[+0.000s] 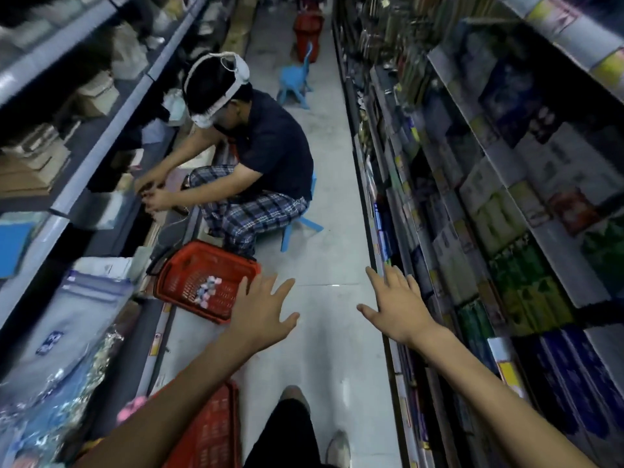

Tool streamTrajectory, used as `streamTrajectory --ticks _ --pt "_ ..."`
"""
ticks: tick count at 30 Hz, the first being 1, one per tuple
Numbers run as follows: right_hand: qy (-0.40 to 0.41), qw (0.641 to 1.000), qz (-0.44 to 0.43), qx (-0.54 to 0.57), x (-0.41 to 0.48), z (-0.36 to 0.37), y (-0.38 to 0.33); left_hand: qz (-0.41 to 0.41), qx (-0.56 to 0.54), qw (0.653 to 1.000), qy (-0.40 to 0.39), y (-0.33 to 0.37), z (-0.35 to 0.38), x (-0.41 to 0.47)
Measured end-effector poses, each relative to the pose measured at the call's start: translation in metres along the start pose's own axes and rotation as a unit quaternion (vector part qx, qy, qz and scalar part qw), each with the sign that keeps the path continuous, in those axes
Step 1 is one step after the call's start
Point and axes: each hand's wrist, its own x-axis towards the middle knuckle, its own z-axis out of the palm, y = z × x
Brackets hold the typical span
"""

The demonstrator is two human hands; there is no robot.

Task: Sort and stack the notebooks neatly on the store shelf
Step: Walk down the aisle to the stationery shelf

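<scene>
Both my arms reach forward over the aisle floor. My left hand (261,307) hangs above the floor beside a red basket (189,265), fingers spread, holding nothing. My right hand (396,305) is stretched out near the lower edge of the right shelf unit (506,184), fingers straight and empty. That unit carries rows of packaged notebooks and stationery (526,288) in green, blue and white. The picture is blurred, so single notebooks are hard to tell apart.
A person (256,153) squats on a small blue stool (300,224) ahead on the left, hands at the left shelf (98,136). A second red basket (209,430) lies by my left arm. Farther down the aisle are a blue chair (297,79) and a red bin (307,21).
</scene>
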Motion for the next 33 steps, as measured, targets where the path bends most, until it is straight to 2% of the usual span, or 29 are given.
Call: streamTrajectory --ticks 7,10,17,25,29,33 --pt "-0.001 1.000 -0.007 -0.011 0.155 -0.038 0.017 0.019 0.000 0.999 0.029 -0.047 -0.026 0.162" --pt "-0.010 1.000 0.004 -0.011 0.224 -0.061 0.019 0.014 0.004 1.000 0.006 -0.070 -0.048 0.230" --pt "-0.005 1.000 0.026 -0.006 0.357 -0.112 0.021 0.049 -0.006 0.998 0.037 -0.118 -0.110 0.374" --pt "0.045 0.995 0.062 0.059 0.503 -0.166 0.055 0.071 -0.025 0.994 0.080 -0.117 -0.163 0.541" --pt "0.084 0.992 0.044 0.087 0.595 -0.200 0.086 0.060 -0.029 0.996 0.065 -0.108 -0.194 0.638" --pt "0.076 0.990 0.034 0.116 0.685 -0.240 0.109 0.035 -0.026 0.997 0.057 -0.102 -0.228 0.730"
